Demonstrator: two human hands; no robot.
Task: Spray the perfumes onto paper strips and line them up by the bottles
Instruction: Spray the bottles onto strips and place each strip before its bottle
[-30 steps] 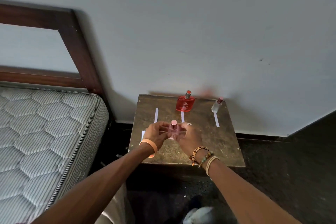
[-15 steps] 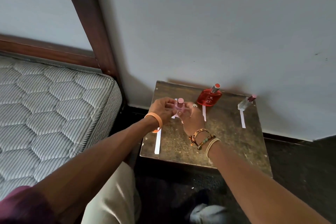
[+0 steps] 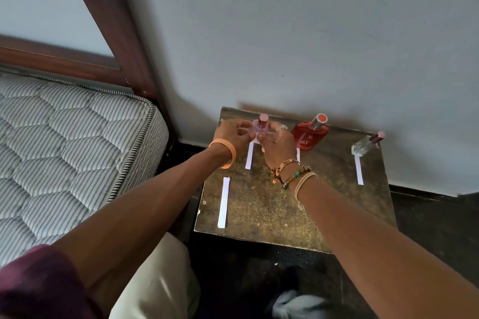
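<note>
The left hand (image 3: 231,132) and the right hand (image 3: 279,143) are both gripping the small pink bottle (image 3: 260,128), fingers curled round its two sides. A second ago they were holding it over the middle of the table (image 3: 272,211); now they are carrying it to the back edge by the wall, so I'd say it is being set into the row. It is hanging between the hands at the far end of a white strip (image 3: 249,155), just left of the red bottle (image 3: 309,135). The clear bottle (image 3: 365,144) is standing further right. Spare strips (image 3: 224,202) are lying front-left.
</note>
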